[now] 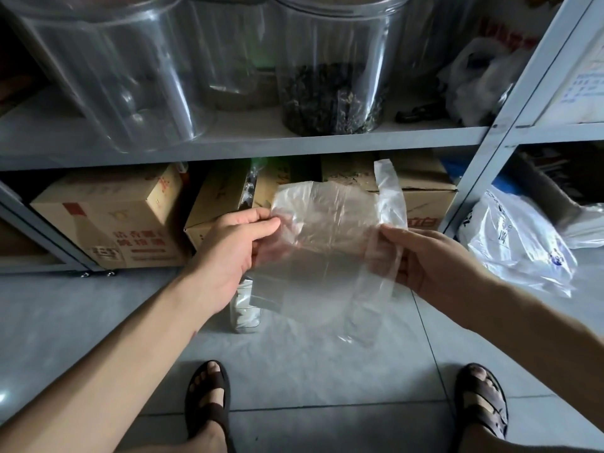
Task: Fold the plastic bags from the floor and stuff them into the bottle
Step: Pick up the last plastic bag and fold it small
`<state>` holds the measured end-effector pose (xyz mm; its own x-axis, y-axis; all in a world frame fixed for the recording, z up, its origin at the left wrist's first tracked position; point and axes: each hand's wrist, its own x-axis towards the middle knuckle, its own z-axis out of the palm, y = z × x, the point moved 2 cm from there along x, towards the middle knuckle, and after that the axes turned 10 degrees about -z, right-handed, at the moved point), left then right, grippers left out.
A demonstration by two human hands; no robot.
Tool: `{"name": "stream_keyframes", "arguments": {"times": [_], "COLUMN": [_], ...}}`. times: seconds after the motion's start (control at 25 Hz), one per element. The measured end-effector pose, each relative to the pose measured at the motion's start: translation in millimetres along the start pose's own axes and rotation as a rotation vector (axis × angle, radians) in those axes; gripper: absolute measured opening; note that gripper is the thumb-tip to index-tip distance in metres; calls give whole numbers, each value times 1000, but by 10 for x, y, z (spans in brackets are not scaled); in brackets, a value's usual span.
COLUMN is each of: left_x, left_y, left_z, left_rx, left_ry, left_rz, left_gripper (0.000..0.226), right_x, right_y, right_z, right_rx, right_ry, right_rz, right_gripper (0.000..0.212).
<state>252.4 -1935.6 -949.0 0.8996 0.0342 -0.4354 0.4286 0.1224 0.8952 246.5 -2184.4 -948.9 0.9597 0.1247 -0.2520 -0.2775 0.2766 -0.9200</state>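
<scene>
A thin, clear plastic bag (pixel 330 230) is stretched in the air in front of the shelf. My left hand (pixel 235 246) pinches its left edge between thumb and fingers. My right hand (pixel 425 259) grips its right side, where a handle strip sticks up and another hangs down. Below my left hand a clear plastic bottle (pixel 245 305) stands on the floor, partly hidden by the hand and bag, with white crumpled plastic inside. More plastic bags (pixel 519 250), white with blue print, lie on the floor at the right.
A grey metal shelf (pixel 261 142) runs across the view with large clear jars (pixel 330 70) on it and cardboard boxes (pixel 108 217) underneath. Its upright post (pixel 483 161) stands at the right. My sandalled feet (pixel 209 397) rest on the grey tiled floor.
</scene>
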Motion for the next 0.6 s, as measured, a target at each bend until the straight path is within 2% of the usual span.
{"name": "stream_keyframes", "arguments": {"times": [0.2,0.4,0.6], "left_x": [-11,-81,-80], "left_y": [7,66,72], "left_z": [10,44,24], "left_rx": [14,-64,-61], "left_ry": [9,3,2], "left_rz": [-26,16,1], "left_gripper": [20,16,21], "right_x": [8,1,7], "right_y": [-19,9,3], "right_z": [-42,-23,-32], "right_rx": [-45,-109,-226], "right_ry": [34,-42,-2], "right_rz": [-56,-67,-182], "right_gripper": [31,23,21]}}
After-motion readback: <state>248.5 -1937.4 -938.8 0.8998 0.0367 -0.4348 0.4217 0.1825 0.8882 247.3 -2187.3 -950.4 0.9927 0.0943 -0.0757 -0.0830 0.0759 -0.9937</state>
